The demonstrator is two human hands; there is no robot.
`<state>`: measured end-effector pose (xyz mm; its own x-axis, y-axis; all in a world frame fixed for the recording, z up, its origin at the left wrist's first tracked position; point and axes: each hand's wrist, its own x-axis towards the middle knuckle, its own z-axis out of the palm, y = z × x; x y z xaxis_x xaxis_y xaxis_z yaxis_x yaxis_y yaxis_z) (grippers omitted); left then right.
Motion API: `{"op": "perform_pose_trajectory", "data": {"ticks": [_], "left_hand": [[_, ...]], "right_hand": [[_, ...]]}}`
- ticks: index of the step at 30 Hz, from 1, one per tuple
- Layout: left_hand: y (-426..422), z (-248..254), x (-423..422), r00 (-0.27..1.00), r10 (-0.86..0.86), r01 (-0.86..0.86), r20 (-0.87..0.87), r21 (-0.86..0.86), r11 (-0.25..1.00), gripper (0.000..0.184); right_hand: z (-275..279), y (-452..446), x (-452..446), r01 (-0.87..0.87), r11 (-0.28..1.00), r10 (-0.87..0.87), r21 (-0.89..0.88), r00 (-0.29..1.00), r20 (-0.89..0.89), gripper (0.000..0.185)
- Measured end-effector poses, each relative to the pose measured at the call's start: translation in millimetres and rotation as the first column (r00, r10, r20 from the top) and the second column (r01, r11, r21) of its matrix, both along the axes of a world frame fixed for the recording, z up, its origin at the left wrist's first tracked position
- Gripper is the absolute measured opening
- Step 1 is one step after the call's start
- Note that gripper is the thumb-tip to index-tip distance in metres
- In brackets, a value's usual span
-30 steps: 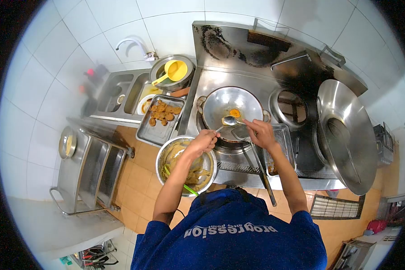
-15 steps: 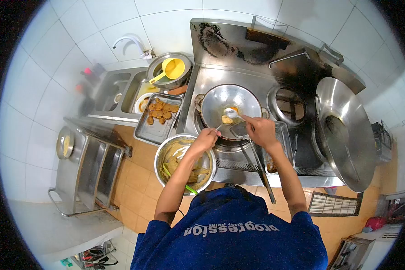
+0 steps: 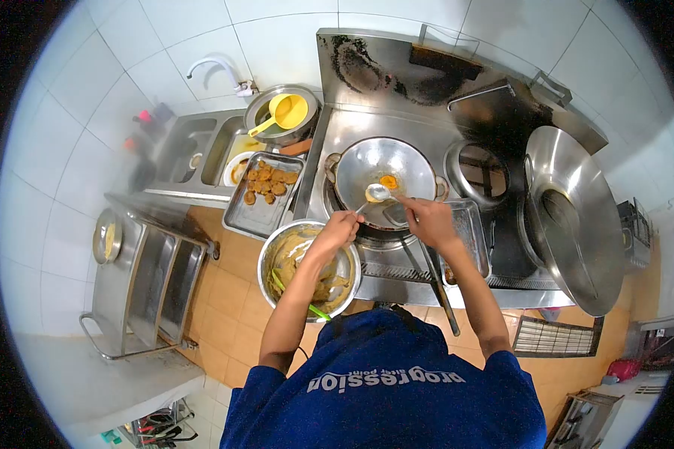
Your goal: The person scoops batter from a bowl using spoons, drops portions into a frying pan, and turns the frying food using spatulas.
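Over the wok (image 3: pixel 359 161), my left hand (image 3: pixel 339 230) pinches the handle of a spoon whose tip is mostly covered by the other spoon. My right hand (image 3: pixel 429 222) grips a second metal spoon (image 3: pixel 380 192), its bowl lying against the first one with a bit of yellowish batter between them. An orange-yellow piece (image 3: pixel 389 182) sits in the bottom of the wok. Below my left forearm is a steel bowl (image 3: pixel 263 271) smeared with thick batter, with a green-handled utensil (image 3: pixel 319 313) in it. A long-handled turner (image 3: pixel 443 299) lies under my right hand.
Browned fried pieces (image 3: pixel 260 180) lie in a steel tray (image 3: pixel 236 221) left of the wok. Behind it, a yellow dipper (image 3: pixel 289 112) rests on a pot (image 3: pixel 258 108). A large wok (image 3: pixel 599 247) leans at the right, beside an open burner (image 3: pixel 457 176). A trolley (image 3: pixel 138 280) stands left.
The right spoon has moved down and left onto the left spoon, covering most of the batter lump. The orange-yellow piece in the wok is now uncovered.
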<state>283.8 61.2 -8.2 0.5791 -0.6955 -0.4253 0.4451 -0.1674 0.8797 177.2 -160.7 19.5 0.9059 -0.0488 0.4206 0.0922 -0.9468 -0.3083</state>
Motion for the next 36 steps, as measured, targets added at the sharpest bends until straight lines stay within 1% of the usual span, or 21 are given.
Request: {"op": "perform_pose_trajectory", "data": {"ticks": [2,4,5,7,8,10,11,13,17,20,22,23,24,25,26,28,29,31,32,34,36], "left_hand": [[-0.6,1.0,2.3,1.000,0.008,-0.008,0.000,0.004,1.000,0.019],[0.4,0.5,1.2,0.999,0.022,-0.023,-0.023,-0.019,1.000,0.019],[0.0,0.1,0.8,1.000,0.019,-0.019,-0.023,-0.018,1.000,0.019],[-1.9,-1.0,2.6,0.999,0.004,-0.005,-0.033,-0.034,0.999,0.019],[-2.3,-1.7,2.0,0.999,0.003,-0.004,-0.032,-0.035,0.999,0.019],[-2.0,-1.9,2.0,1.000,-0.014,0.014,-0.002,-0.014,1.000,0.019],[-1.9,-3.4,1.3,1.000,-0.012,0.012,-0.005,-0.011,1.000,0.019],[-4.6,-5.4,-1.2,1.000,-0.013,0.013,0.018,-0.013,1.000,0.019],[-6.3,-3.1,-1.7,1.000,0.002,-0.003,0.028,0.028,1.000,0.020],[-6.9,-4.1,-3.1,0.998,0.000,-0.002,0.057,0.027,1.000,0.020],[-6.0,-12.6,1.9,0.994,0.006,-0.012,0.106,0.056,0.998,0.023],[-7.0,-27.0,4.8,0.995,0.008,-0.014,0.104,0.060,0.998,0.023],[-9.8,-49.4,9.9,0.886,0.011,-0.075,0.463,0.119,0.990,0.025],[-12.1,-54.1,12.3,0.652,-0.015,-0.152,0.758,0.151,0.977,0.028],[-14.9,-58.7,14.9,0.651,-0.017,-0.153,0.759,0.153,0.976,0.028],[-26.1,-54.1,16.5,0.459,-0.291,-0.230,0.839,0.429,0.874,0.026],[-33.2,-51.9,17.3,0.460,-0.293,-0.231,0.838,0.432,0.872,0.026],[-49.1,-50.7,21.9,0.383,-0.553,-0.265,0.740,0.661,0.702,0.022],[-55.9,-53.1,27.8,0.380,-0.558,-0.264,0.738,0.665,0.699,0.022],[-70.0,-73.0,43.6,0.161,-0.700,-0.249,0.696,0.715,0.654,0.016],[-84.1,-88.3,52.8,0.182,-0.728,-0.282,0.661,0.745,0.605,0.015]], "right_hand": [[0.6,3.9,1.5,0.014,1.000,-0.014,0.000,1.000,-0.002,0.030],[1.5,12.3,0.2,0.142,0.954,-0.173,0.265,0.980,0.098,0.022],[-3.9,13.3,-2.7,0.146,0.953,-0.177,0.265,0.979,0.097,0.022],[-14.1,16.4,-6.7,0.100,0.994,-0.099,0.053,0.995,-0.005,0.031],[-18.7,17.8,-8.8,0.100,0.994,-0.100,0.052,0.995,-0.003,0.031],[-17.3,24.4,-5.3,0.145,0.967,-0.161,0.210,0.985,0.058,0.031],[-17.6,25.6,-5.0,0.145,0.966,-0.159,0.213,0.986,0.054,0.031],[-17.1,25.7,-5.8,0.113,0.987,-0.113,0.115,0.994,-0.007,0.031],[-11.1,25.5,-3.0,0.123,0.975,-0.134,0.186,0.990,0.048,0.030],[-15.6,19.5,-3.4,0.092,0.994,-0.091,0.066,0.995,-0.027,0.030],[-16.3,19.5,0.0,0.136,0.936,-0.170,0.324,0.982,0.080,0.028],[-16.3,17.9,-0.9,0.135,0.936,-0.169,0.326,0.983,0.078,0.028],[-15.3,12.9,-2.6,0.185,0.897,-0.236,0.402,0.968,0.082,0.028],[-15.3,7.0,-4.6,0.231,0.849,-0.304,0.475,0.949,0.082,0.027],[-18.2,0.5,-6.9,0.230,0.848,-0.304,0.478,0.949,0.082,0.027],[-28.2,-12.5,-12.4,0.327,0.718,-0.396,0.614,0.918,-0.027,0.026],[-34.3,-17.0,-15.6,0.310,0.707,-0.398,0.635,0.917,-0.004,0.027],[-39.7,-22.5,-22.7,0.295,0.718,-0.393,0.631,0.919,0.017,0.027],[-42.5,-25.9,-26.4,0.280,0.730,-0.387,0.624,0.921,0.040,0.027],[-48.6,-31.2,-35.5,0.283,0.694,-0.386,0.662,0.922,0.011,0.027],[-53.3,-30.9,-45.4,0.290,0.649,-0.385,0.704,0.923,-0.026,0.028]]}}
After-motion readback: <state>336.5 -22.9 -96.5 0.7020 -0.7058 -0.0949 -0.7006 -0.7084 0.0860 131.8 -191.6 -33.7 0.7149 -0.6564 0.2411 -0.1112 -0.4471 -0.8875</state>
